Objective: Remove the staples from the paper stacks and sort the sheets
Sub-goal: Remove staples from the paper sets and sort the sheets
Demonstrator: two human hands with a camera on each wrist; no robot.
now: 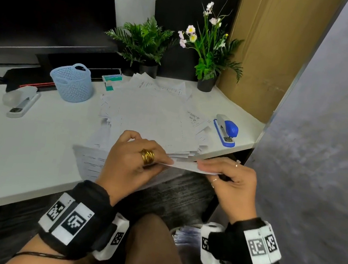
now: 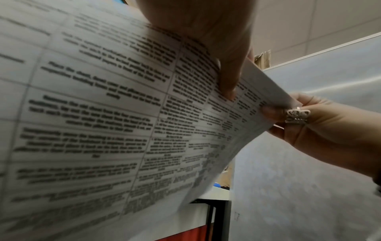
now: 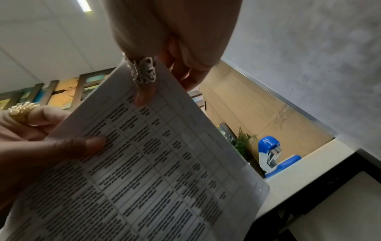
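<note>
A thin stapled set of printed sheets (image 1: 186, 166) is held edge-on just off the desk's front edge. My left hand (image 1: 165, 161), with a gold ring, pinches its left part; in the left wrist view a finger (image 2: 226, 81) presses its table-printed underside (image 2: 103, 130). My right hand (image 1: 203, 165) pinches the right corner, and its ringed finger (image 3: 144, 91) lies on the sheet (image 3: 154, 171), with my left thumb (image 3: 86, 145) lower left. I see no staple. A fanned pile of loose sheets (image 1: 153, 115) covers the desk behind, and another stack (image 1: 90, 160) lies beneath my left hand.
A blue stapler (image 1: 227, 130) lies right of the pile, a white stapler (image 1: 20, 101) far left. A blue mesh basket (image 1: 72, 83) and a small staple box (image 1: 111, 80) stand behind. Potted plants (image 1: 211, 47), a monitor (image 1: 48, 2) and a grey partition (image 1: 325, 130) close in the desk (image 1: 20, 155).
</note>
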